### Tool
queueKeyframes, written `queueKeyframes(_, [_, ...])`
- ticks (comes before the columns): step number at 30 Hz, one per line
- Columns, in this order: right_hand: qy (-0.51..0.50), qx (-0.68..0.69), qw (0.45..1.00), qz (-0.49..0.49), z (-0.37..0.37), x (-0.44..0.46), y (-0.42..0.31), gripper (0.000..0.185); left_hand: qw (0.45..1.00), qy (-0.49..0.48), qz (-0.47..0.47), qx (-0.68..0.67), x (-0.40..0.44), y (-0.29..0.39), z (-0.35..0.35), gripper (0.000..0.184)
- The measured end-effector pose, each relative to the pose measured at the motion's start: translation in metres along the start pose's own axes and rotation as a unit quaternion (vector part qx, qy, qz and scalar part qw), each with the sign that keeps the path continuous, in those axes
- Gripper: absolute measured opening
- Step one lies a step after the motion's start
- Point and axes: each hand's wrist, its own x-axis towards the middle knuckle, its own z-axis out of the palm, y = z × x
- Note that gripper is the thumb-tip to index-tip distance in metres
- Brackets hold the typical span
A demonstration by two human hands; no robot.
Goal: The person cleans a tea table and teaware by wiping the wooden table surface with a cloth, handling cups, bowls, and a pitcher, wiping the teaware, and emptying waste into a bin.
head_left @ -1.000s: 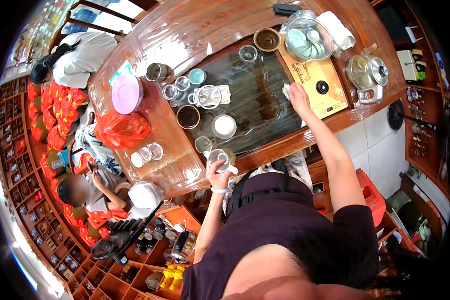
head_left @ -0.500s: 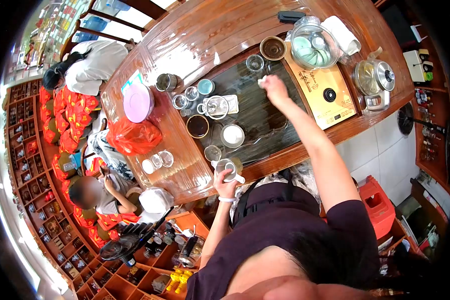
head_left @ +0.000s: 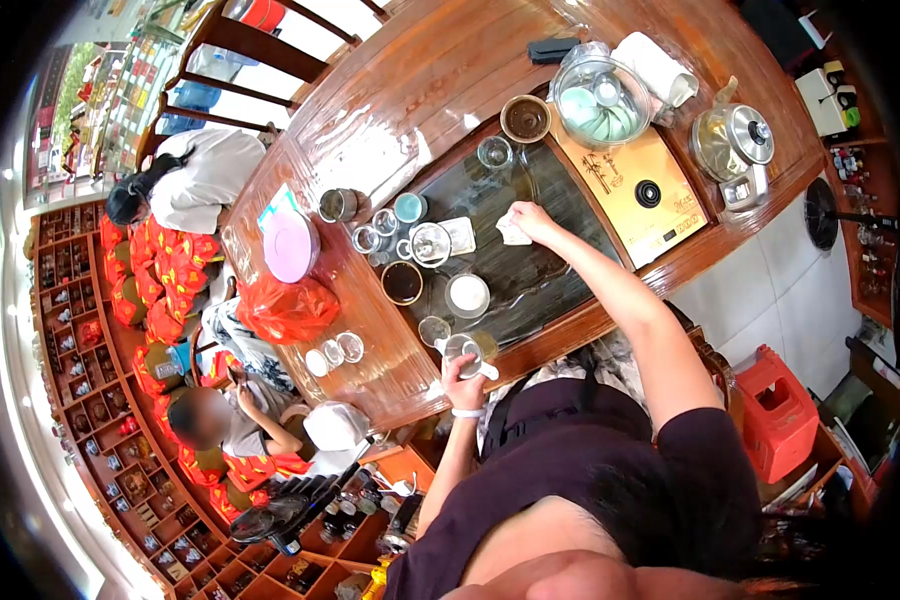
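My left hand (head_left: 464,385) is wrapped round a clear glass pitcher (head_left: 462,350) at the front edge of the dark tea tray (head_left: 560,230). Over the tray's middle, my right hand (head_left: 534,220) pinches a small white cloth or tissue (head_left: 513,228). A lidded glass pot (head_left: 430,244), a bowl with white contents (head_left: 467,296) and a bowl of dark liquid (head_left: 402,283) stand between my hands and the tray's left end. Behind my right hand are a small glass cup (head_left: 494,152) and a brown bowl (head_left: 525,118).
A gold panel (head_left: 620,170), a glass bowl of green cups (head_left: 600,105) and a glass kettle (head_left: 732,145) are at the right. At the left lie a purple bowl (head_left: 291,245) and a red bag (head_left: 285,308). Two people (head_left: 205,180) are beyond the table's left end.
My right hand has moved left from the gold panel's edge to the tray's middle, with the white cloth. My left hand still holds the pitcher. The camera view has shifted.
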Motion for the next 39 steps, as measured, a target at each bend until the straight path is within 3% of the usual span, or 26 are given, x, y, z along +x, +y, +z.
queueKeyframes(2, [-0.022,-0.068,0.997,-0.010,-0.013,0.016,-0.015,0.021,1.000,0.000,-0.019,0.007,-0.004,-0.001,-0.002,0.026])
queueKeyframes(5, [0.016,-0.088,0.992,0.087,-0.025,0.040,-0.037,0.021,0.999,0.013,-0.032,0.002,-0.009,0.005,-0.003,0.026])
queueKeyframes(7, [0.042,-0.090,0.992,0.082,-0.026,0.055,-0.041,0.023,0.999,0.021,-0.004,0.030,-0.011,0.009,-0.005,0.027])
queueKeyframes(13, [0.044,-0.103,0.983,0.146,-0.037,0.077,-0.065,0.032,0.998,0.026,-0.035,0.051,-0.022,-0.007,-0.014,0.026])
queueKeyframes(15, [0.080,-0.099,0.984,0.125,-0.029,0.093,-0.050,0.034,0.997,0.037,-0.050,0.045,-0.022,-0.009,-0.015,0.026])
queueKeyframes(16, [0.088,-0.038,0.984,0.147,-0.033,0.082,-0.061,0.032,0.997,0.031,-0.053,0.044,-0.020,0.001,-0.015,0.025])
queueKeyframes(17, [0.100,0.024,0.980,0.169,-0.038,0.067,-0.075,0.031,0.992,0.032,-0.119,-0.028,-0.017,0.021,-0.011,0.026])
queueKeyframes(19, [0.145,0.003,0.984,0.103,-0.017,0.077,-0.034,0.028,0.999,0.015,-0.030,0.034,-0.017,-0.016,-0.017,0.026])
queueKeyframes(20, [0.045,0.155,0.978,0.131,-0.023,0.061,-0.034,0.025,0.999,0.014,-0.026,0.040,-0.015,-0.006,-0.014,0.026])
queueKeyframes(23, [-0.164,0.495,0.843,0.132,-0.027,-0.002,-0.019,0.024,0.999,0.003,-0.032,0.018,-0.008,-0.013,-0.010,0.025])
queueKeyframes(25, [-0.112,0.607,0.769,0.167,-0.031,-0.054,-0.014,0.026,0.999,-0.017,-0.028,0.016,-0.003,-0.011,-0.008,0.026])
queueKeyframes(27, [-0.156,0.700,0.683,0.138,-0.050,-0.104,0.004,0.030,0.999,-0.034,-0.036,0.015,0.000,-0.012,-0.008,0.026])
queueKeyframes(29, [-0.115,0.734,0.665,0.072,-0.080,-0.168,0.018,0.030,0.997,-0.046,-0.053,-0.010,0.002,0.002,-0.002,0.027])
queueKeyframes(30, [-0.097,0.735,0.671,-0.007,-0.094,-0.194,0.035,0.029,0.997,-0.052,-0.051,-0.005,0.005,0.004,-0.001,0.027])
queueKeyframes(32, [0.024,0.737,0.675,-0.029,-0.125,-0.254,0.060,0.029,0.995,-0.064,-0.064,-0.030,0.011,-0.012,-0.003,0.027])
queueKeyframes(37, [0.378,0.716,0.568,0.149,-0.186,-0.340,0.153,0.032,0.995,-0.097,0.016,0.014,0.009,0.022,0.014,0.023])
queueKeyframes(39, [0.427,0.692,0.565,0.136,-0.197,-0.338,0.204,0.035,0.993,-0.101,0.046,0.030,0.009,0.032,0.026,0.023])
